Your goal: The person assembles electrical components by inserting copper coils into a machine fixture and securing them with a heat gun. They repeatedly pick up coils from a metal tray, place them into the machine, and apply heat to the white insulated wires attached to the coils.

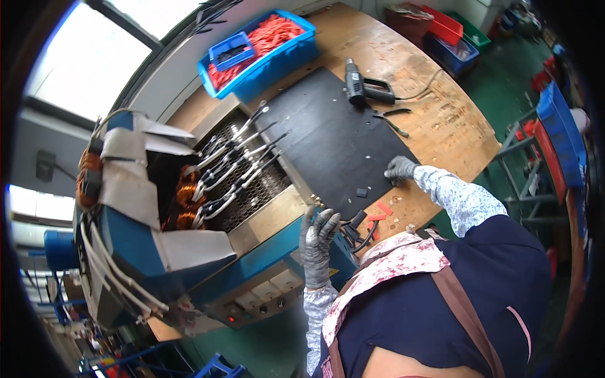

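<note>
Head view: a teal and cream machine (195,251) is filling the left, with a metal mesh belt (265,183) running through its opening. A wooden table (441,116) is stretching along the right, and a black mat (334,142) is covering the part beside the machine. At the far side, a blue bin (271,68) is holding red pieces (274,34), and a small blue tray (236,63) of black pieces is sitting on them. Copper coils (187,192) are resting at the opening, their sleeved leads (233,160) lying across the belt and pointing right. A black heat gun (356,85) is lying at the mat's far right, pliers (394,120) just beside it.

The gloved left hand (314,239) is standing at the machine's near edge, fingers bent and slightly spread; I cannot tell whether they are pinching the brass-coloured bit (317,200) at their tips. The gloved right hand (401,170) is curling over the mat's right edge; its grip is not showing clearly. Black tubes (356,220) and red strips (384,208) are lying between the hands, near a dark square scrap (361,193).
</note>
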The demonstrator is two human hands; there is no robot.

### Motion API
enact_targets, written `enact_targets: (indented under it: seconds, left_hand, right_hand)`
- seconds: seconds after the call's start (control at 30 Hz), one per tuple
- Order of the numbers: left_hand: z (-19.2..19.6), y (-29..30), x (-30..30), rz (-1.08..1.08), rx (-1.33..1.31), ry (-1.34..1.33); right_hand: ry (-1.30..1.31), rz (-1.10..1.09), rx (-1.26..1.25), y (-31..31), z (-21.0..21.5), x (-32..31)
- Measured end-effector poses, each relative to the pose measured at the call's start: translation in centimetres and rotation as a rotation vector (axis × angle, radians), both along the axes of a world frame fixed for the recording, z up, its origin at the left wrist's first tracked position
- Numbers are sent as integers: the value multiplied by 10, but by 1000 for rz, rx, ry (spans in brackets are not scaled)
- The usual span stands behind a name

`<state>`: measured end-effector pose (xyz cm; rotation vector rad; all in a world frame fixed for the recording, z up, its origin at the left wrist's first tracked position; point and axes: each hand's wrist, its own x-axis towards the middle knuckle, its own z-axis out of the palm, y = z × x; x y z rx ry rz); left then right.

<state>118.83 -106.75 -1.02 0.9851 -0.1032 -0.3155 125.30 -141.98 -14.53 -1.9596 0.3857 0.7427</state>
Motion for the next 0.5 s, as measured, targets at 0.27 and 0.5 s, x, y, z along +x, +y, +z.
enact_targets:
  seconds: [0.27, 0.5]
  left_hand:
    - [23, -18, 6, 96, 67, 243]
    - [49, -13, 21, 7, 144, 270]
  right_hand:
    - [-140, 55, -1015, -90, 22, 92]
    - [-136, 260, -940, -91, 41, 126]
